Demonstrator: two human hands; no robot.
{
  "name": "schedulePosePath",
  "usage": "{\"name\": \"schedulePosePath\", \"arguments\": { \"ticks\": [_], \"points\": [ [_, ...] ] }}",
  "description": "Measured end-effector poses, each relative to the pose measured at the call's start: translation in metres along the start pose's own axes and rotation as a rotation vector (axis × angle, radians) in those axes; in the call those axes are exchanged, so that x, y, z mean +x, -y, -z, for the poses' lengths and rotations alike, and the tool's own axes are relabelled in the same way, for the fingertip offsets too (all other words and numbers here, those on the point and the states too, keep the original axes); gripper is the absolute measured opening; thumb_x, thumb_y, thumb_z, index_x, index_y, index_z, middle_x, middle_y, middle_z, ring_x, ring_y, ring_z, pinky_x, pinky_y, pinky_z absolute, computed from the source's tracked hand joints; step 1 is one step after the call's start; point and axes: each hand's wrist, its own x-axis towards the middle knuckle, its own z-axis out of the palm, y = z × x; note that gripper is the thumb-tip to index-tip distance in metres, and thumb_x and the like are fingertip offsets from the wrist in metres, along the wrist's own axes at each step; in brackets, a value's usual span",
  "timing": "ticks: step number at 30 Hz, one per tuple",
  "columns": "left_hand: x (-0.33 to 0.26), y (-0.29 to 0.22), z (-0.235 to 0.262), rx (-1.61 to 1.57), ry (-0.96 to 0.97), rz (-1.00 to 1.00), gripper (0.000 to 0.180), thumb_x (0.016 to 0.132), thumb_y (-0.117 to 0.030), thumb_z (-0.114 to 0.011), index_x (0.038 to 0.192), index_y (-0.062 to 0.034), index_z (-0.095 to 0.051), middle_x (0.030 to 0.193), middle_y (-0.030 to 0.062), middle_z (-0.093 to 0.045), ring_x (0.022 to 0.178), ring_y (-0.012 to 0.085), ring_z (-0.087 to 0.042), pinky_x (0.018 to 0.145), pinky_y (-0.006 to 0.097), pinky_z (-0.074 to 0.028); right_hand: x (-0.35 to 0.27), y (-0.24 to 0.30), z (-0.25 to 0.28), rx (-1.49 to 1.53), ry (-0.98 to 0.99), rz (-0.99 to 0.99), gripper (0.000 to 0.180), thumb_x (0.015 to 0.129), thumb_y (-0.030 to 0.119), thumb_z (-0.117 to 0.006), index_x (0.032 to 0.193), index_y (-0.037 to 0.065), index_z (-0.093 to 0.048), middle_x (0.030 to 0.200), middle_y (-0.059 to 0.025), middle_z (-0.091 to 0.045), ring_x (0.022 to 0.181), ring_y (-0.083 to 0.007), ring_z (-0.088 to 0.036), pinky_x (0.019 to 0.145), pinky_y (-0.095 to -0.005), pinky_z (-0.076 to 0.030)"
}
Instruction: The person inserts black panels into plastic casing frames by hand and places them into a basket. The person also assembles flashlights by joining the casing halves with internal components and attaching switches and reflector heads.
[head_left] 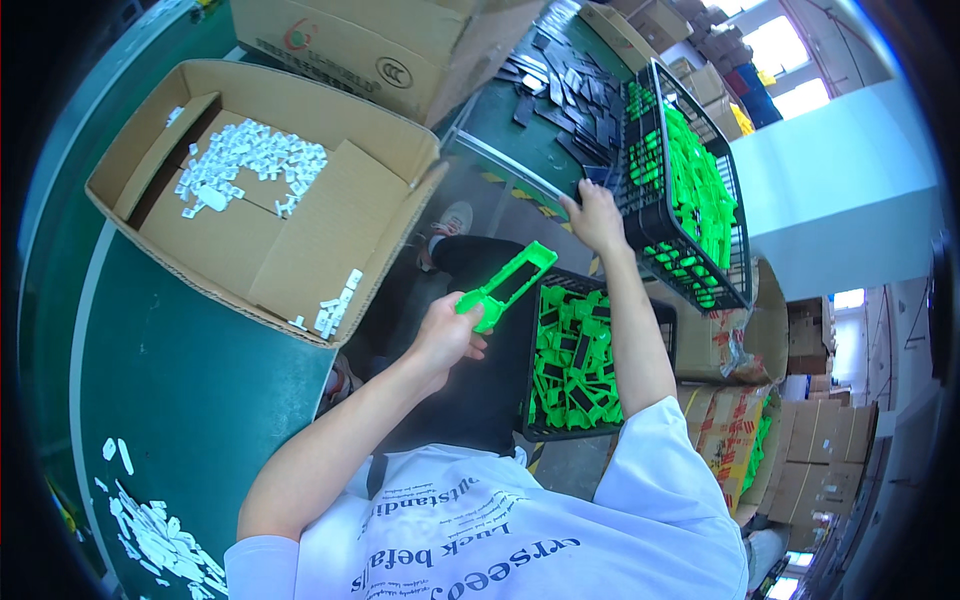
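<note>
My left hand point(447, 333) is closed round the rounded end of a bright green plastic housing point(515, 285), a long frame with a black strip inside it. The housing points up and to the right, above my lap. My right hand point(597, 219) is stretched out to the table edge, its thumb and forefinger apart. Its fingertips are at the nearest of the black plastic strips point(570, 85), beside a black crate. I cannot make out anything held in that hand.
A black crate point(735, 285) of green parts stands right of my right hand. Below, another crate point(528, 415) holds green housings with black strips. On the left, an open cardboard box point(385, 270) contains small white parts. White pieces point(165, 540) lie on the green table point(200, 380).
</note>
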Motion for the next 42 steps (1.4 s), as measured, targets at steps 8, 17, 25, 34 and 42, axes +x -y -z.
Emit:
{"name": "schedulePosePath", "arguments": {
  "ticks": [8, 17, 25, 34, 42],
  "points": [
    [0.0, -0.002, 0.002, 0.054, -0.051, -0.019, 0.015, 0.104, -0.018, -0.048, 0.104, -0.0057, -0.056, 0.084, 0.0043, -0.06, 0.064, 0.0092, -0.056, 0.06, 0.027, -0.051, -0.03, 0.029, -0.034, 0.125, -0.252, 0.203, 0.056, 0.089, 0.027, -0.064, 0.137, 0.001, -0.052, 0.144, -0.0174, -0.05, 0.137, -0.0344, -0.043, 0.115, -0.0515, -0.029],
    [0.003, -0.002, -0.002, 0.084, -0.053, -0.046, 0.014, 0.103, -0.018, -0.049, 0.103, -0.0059, -0.057, 0.084, 0.0043, -0.06, 0.064, 0.009, -0.056, 0.059, 0.026, -0.051, 0.014, 0.012, -0.017, 0.444, -0.276, 0.138, 0.04, 0.088, 0.022, -0.069, 0.121, 0.0, -0.064, 0.121, -0.0168, -0.065, 0.107, -0.0346, -0.061, 0.095, -0.041, -0.047],
    [0.002, -0.003, 0.002, 0.08, -0.068, -0.052, 0.014, 0.103, -0.017, -0.049, 0.103, -0.0051, -0.057, 0.085, 0.0048, -0.061, 0.064, 0.0094, -0.056, 0.058, 0.026, -0.051, 0.062, -0.002, 0.005, 0.289, 0.038, 0.199, 0.066, 0.073, 0.026, -0.086, 0.126, -0.002, -0.059, 0.12, -0.0177, -0.062, 0.113, -0.0328, -0.058, 0.098, -0.0392, -0.047],
    [0.002, -0.007, 0.002, 0.059, -0.123, -0.072, 0.015, 0.104, -0.016, -0.047, 0.104, -0.0038, -0.056, 0.085, 0.0064, -0.063, 0.062, 0.0102, -0.058, 0.056, 0.026, -0.05, 0.059, -0.025, -0.003, 0.887, 0.09, -0.298, 0.033, 0.077, 0.015, -0.084, 0.098, -0.002, -0.067, 0.081, -0.0043, -0.067, 0.071, -0.0128, -0.064, 0.063, -0.0279, -0.05],
    [0.007, -0.009, 0.007, 0.224, -0.242, -0.248, 0.016, 0.104, -0.015, -0.046, 0.105, -0.0025, -0.056, 0.083, 0.0081, -0.064, 0.059, 0.0107, -0.058, 0.053, 0.027, -0.051, -0.05, 0.054, 0.058, 1.344, -0.074, -0.165, 0.023, 0.087, -0.001, -0.069, 0.109, -0.004, -0.061, 0.08, -0.0056, -0.067, 0.065, -0.0112, -0.066, 0.054, -0.0231, -0.055]
  ]
}}
